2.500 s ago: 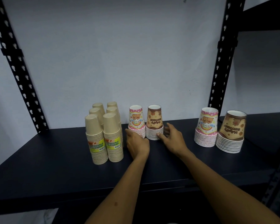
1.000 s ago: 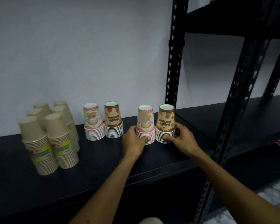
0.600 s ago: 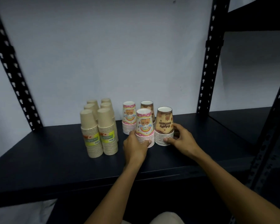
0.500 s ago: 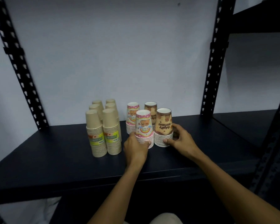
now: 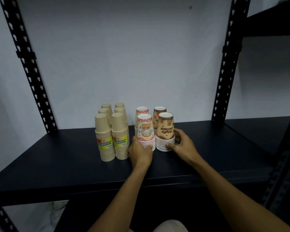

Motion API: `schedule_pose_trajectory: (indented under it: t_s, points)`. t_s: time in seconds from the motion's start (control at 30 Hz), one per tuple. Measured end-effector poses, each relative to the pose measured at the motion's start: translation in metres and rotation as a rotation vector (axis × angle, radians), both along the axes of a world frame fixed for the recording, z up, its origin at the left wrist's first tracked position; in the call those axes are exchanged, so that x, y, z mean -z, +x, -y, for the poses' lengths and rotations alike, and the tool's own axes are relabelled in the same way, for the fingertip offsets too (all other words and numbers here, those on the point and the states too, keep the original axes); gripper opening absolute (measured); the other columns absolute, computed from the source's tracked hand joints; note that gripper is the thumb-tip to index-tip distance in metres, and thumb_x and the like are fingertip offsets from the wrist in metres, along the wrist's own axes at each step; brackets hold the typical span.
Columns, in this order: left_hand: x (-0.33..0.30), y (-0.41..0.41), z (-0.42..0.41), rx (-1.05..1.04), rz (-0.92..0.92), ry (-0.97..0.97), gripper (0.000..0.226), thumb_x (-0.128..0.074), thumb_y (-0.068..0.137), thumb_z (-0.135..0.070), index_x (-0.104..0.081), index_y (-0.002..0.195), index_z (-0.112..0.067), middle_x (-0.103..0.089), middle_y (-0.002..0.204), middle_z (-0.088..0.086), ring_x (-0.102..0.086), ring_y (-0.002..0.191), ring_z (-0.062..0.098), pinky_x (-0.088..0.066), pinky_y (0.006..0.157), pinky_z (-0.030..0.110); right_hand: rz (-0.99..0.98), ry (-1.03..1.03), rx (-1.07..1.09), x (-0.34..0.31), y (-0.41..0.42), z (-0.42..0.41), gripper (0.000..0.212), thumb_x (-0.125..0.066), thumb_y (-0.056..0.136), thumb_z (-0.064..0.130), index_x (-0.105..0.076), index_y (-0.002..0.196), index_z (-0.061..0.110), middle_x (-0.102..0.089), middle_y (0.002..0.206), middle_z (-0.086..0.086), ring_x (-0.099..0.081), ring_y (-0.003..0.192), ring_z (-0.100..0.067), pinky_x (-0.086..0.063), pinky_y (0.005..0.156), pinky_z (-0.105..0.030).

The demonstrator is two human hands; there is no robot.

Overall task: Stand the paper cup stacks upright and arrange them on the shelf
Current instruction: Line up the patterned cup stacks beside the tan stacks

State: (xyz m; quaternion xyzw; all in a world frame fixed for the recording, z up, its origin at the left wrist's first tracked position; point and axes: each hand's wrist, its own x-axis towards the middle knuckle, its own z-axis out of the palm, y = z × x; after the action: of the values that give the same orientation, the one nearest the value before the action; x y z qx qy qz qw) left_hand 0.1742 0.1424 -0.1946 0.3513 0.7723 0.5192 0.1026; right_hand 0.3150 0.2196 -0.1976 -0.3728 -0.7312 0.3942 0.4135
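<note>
From the head camera, the dark shelf holds many cup stacks, all standing mouth down. The left hand is curled around the bottom of the front pink cup stack. The right hand is wrapped around the bottom of the front brown cup stack. These two stacks stand side by side, touching. Just behind them stand another pink stack and another brown stack. To the left stand the plain tan cup stacks, close together, in front of the pale wall.
</note>
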Motion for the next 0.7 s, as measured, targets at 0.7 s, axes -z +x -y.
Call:
schedule_pose_trajectory:
  t_s: [0.7]
  points:
    - [0.0040, -0.0001, 0.0030, 0.016, -0.043, 0.000, 0.051, -0.068, 0.085, -0.017, -0.044, 0.130, -0.009, -0.056, 0.131, 0.011, -0.055, 0.119, 0.028, -0.047, 0.092, 0.036, 0.065, 0.015, 0.002, -0.0014, 0.0008, 0.0055, 0.068, -0.073, 0.082, 0.013, -0.040, 0.141, 0.016, -0.057, 0.135, -0.004, -0.054, 0.111, -0.008, -0.044, 0.094, -0.024]
